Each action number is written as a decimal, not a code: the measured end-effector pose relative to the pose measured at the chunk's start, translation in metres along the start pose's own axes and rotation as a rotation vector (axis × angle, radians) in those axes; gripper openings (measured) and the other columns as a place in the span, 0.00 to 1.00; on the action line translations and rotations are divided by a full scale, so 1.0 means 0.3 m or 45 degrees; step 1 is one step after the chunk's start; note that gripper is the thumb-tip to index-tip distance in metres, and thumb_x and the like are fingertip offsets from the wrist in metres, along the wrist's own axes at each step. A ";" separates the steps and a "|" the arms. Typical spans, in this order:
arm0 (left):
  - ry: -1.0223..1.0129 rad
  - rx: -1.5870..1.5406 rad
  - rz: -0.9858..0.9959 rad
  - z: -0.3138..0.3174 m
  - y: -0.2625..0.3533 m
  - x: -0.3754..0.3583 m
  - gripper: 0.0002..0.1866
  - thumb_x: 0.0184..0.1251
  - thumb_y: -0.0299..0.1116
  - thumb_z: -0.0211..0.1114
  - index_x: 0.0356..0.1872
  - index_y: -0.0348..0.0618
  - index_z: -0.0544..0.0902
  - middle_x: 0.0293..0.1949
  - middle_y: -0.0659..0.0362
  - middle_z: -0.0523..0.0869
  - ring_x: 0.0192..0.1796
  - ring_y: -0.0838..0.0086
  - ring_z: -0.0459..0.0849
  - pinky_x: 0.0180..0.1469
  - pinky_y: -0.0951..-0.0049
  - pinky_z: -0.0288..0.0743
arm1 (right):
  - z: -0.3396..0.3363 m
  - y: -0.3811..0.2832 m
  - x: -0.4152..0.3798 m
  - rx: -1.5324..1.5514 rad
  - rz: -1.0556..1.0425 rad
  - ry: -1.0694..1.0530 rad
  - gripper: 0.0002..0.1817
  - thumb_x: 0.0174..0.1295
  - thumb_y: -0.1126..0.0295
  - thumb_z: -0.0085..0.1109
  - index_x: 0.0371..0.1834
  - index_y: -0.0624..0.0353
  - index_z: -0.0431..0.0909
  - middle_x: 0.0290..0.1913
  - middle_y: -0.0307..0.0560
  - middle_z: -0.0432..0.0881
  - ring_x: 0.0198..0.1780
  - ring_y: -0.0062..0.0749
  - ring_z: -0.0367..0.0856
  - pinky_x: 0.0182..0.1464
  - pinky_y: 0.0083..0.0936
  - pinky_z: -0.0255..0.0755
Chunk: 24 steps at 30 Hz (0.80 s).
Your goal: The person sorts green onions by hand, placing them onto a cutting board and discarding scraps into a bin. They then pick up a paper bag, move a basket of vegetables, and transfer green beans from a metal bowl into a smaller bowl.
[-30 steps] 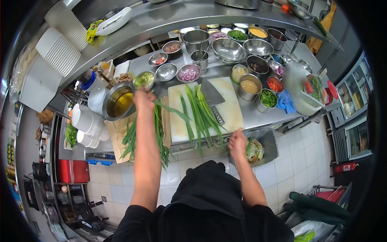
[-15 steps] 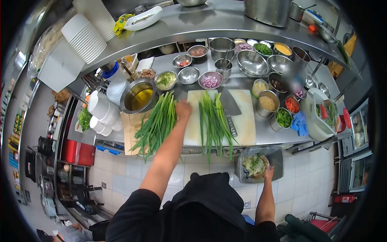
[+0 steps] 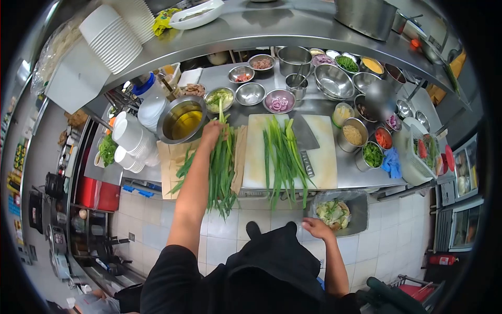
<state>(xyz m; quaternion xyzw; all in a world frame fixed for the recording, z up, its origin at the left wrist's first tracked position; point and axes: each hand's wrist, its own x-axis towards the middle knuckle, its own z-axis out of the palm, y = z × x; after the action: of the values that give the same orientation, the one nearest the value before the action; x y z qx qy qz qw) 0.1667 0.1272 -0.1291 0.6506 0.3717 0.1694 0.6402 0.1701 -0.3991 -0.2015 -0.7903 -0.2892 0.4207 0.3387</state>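
My left hand (image 3: 212, 133) is closed round the pale ends of a bunch of green onions (image 3: 222, 172), whose leaves hang past the counter's front edge. Brown paper (image 3: 170, 157) lies under the bunch. More green onions (image 3: 285, 157) lie across a white cutting board (image 3: 324, 157), beside a cleaver (image 3: 304, 133) with a dark handle. Lower down, my right hand (image 3: 317, 228) has its fingers partly stretched out and holds nothing visible. It is just in front of a grey bin (image 3: 358, 217) containing vegetable scraps (image 3: 333, 213).
At the left stand a metal bowl of yellow liquid (image 3: 184, 121) and stacked white tubs (image 3: 130, 133). Bowls of cut ingredients line the back, including red onion rings (image 3: 278, 102). A metal shelf (image 3: 272, 29) overhangs the counter. A blue cloth or glove (image 3: 391, 163) lies at the right.
My left hand has moved left onto the green onions, and the bunch has shifted right, baring paper on both sides. My right hand has moved left, away from the bin's scraps.
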 end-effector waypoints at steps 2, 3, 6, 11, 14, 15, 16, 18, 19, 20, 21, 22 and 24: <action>-0.116 -0.352 -0.060 0.009 0.153 -0.082 0.10 0.65 0.29 0.51 0.45 0.39 0.73 0.37 0.54 0.81 0.28 0.67 0.80 0.34 0.65 0.78 | -0.023 -0.182 0.065 -0.073 -0.214 -0.215 0.27 0.61 0.51 0.53 0.54 0.63 0.72 0.45 0.54 0.80 0.47 0.36 0.79 0.50 0.27 0.70; -0.192 -0.408 -0.020 0.014 0.220 -0.111 0.12 0.67 0.30 0.49 0.50 0.40 0.69 0.40 0.53 0.80 0.30 0.66 0.79 0.35 0.63 0.78 | -0.025 -0.267 0.091 -0.009 -0.334 -0.158 0.26 0.61 0.52 0.53 0.54 0.63 0.72 0.44 0.53 0.81 0.46 0.34 0.79 0.50 0.27 0.70; -0.332 -0.589 0.067 0.038 0.381 -0.201 0.15 0.70 0.32 0.46 0.55 0.41 0.65 0.43 0.52 0.78 0.34 0.65 0.79 0.39 0.60 0.78 | -0.049 -0.572 0.233 0.212 -0.537 -0.045 0.22 0.65 0.58 0.50 0.54 0.64 0.72 0.46 0.48 0.80 0.47 0.29 0.77 0.50 0.25 0.69; -0.446 -0.876 0.297 0.055 0.535 -0.292 0.15 0.71 0.34 0.47 0.55 0.42 0.66 0.42 0.55 0.76 0.36 0.69 0.77 0.48 0.59 0.75 | 0.030 -0.812 0.438 0.604 -0.938 0.172 0.23 0.69 0.61 0.43 0.60 0.67 0.63 0.53 0.47 0.75 0.49 0.27 0.74 0.57 0.23 0.63; -0.287 -0.929 0.368 0.032 0.563 -0.279 0.14 0.70 0.34 0.47 0.54 0.42 0.66 0.40 0.55 0.76 0.34 0.71 0.76 0.45 0.61 0.75 | 0.078 -0.760 0.494 1.181 -0.690 -0.365 0.22 0.69 0.60 0.43 0.58 0.67 0.65 0.46 0.46 0.76 0.48 0.27 0.74 0.56 0.25 0.63; -0.205 -0.925 0.383 0.025 0.570 -0.283 0.12 0.71 0.33 0.47 0.52 0.43 0.66 0.39 0.55 0.76 0.33 0.71 0.75 0.44 0.62 0.75 | 0.102 -0.715 0.496 1.203 -0.711 -0.388 0.20 0.69 0.60 0.43 0.52 0.67 0.68 0.39 0.43 0.76 0.43 0.25 0.74 0.50 0.24 0.65; -0.202 -0.930 0.367 0.014 0.559 -0.277 0.12 0.71 0.33 0.47 0.52 0.43 0.66 0.39 0.55 0.76 0.33 0.71 0.75 0.44 0.62 0.75 | 0.122 -0.677 0.475 1.231 -0.725 -0.411 0.18 0.69 0.60 0.43 0.47 0.66 0.72 0.32 0.40 0.76 0.37 0.23 0.75 0.45 0.24 0.68; -0.105 -0.989 0.439 -0.001 0.541 -0.260 0.13 0.71 0.31 0.45 0.54 0.42 0.64 0.42 0.52 0.73 0.33 0.69 0.73 0.43 0.58 0.75 | 0.115 -0.592 0.405 1.169 -0.598 -0.402 0.18 0.69 0.60 0.44 0.45 0.66 0.72 0.29 0.38 0.73 0.34 0.23 0.74 0.41 0.23 0.68; -0.086 -1.006 0.425 -0.004 0.518 -0.240 0.12 0.71 0.31 0.45 0.52 0.43 0.65 0.40 0.54 0.74 0.33 0.70 0.72 0.42 0.60 0.75 | 0.104 -0.548 0.371 1.101 -0.487 -0.392 0.18 0.68 0.60 0.45 0.43 0.66 0.73 0.25 0.36 0.70 0.31 0.23 0.72 0.37 0.22 0.68; -0.105 -1.007 0.404 -0.004 0.490 -0.224 0.12 0.71 0.31 0.45 0.52 0.43 0.65 0.40 0.54 0.74 0.33 0.70 0.72 0.42 0.60 0.75 | 0.100 -0.505 0.340 1.011 -0.415 -0.288 0.17 0.68 0.60 0.45 0.40 0.65 0.73 0.24 0.35 0.69 0.27 0.21 0.70 0.32 0.20 0.67; -0.113 -1.060 0.409 -0.002 0.460 -0.193 0.11 0.71 0.31 0.46 0.51 0.44 0.66 0.39 0.56 0.74 0.33 0.71 0.72 0.41 0.61 0.74 | 0.089 -0.461 0.315 0.915 -0.347 -0.183 0.16 0.68 0.61 0.45 0.37 0.64 0.74 0.22 0.34 0.69 0.23 0.19 0.67 0.27 0.17 0.65; -0.118 -1.113 0.415 0.024 0.454 -0.194 0.09 0.71 0.31 0.46 0.50 0.45 0.67 0.37 0.57 0.75 0.33 0.72 0.72 0.39 0.62 0.74 | 0.086 -0.406 0.294 0.810 -0.308 -0.088 0.15 0.68 0.61 0.45 0.34 0.62 0.75 0.20 0.32 0.68 0.20 0.16 0.64 0.23 0.15 0.60; -0.167 -1.112 0.383 0.099 0.420 -0.228 0.07 0.71 0.32 0.46 0.46 0.45 0.68 0.34 0.59 0.75 0.31 0.73 0.71 0.37 0.64 0.72 | 0.087 -0.283 0.253 0.946 -0.291 0.206 0.13 0.67 0.61 0.48 0.32 0.60 0.74 0.17 0.28 0.61 0.16 0.11 0.55 0.17 0.13 0.49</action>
<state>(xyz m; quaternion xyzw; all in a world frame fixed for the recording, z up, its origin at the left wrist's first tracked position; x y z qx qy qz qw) 0.1752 0.0704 0.0055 0.3760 0.1260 0.3595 0.8447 0.1695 -0.2839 -0.1820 -0.6073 -0.1757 0.3928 0.6679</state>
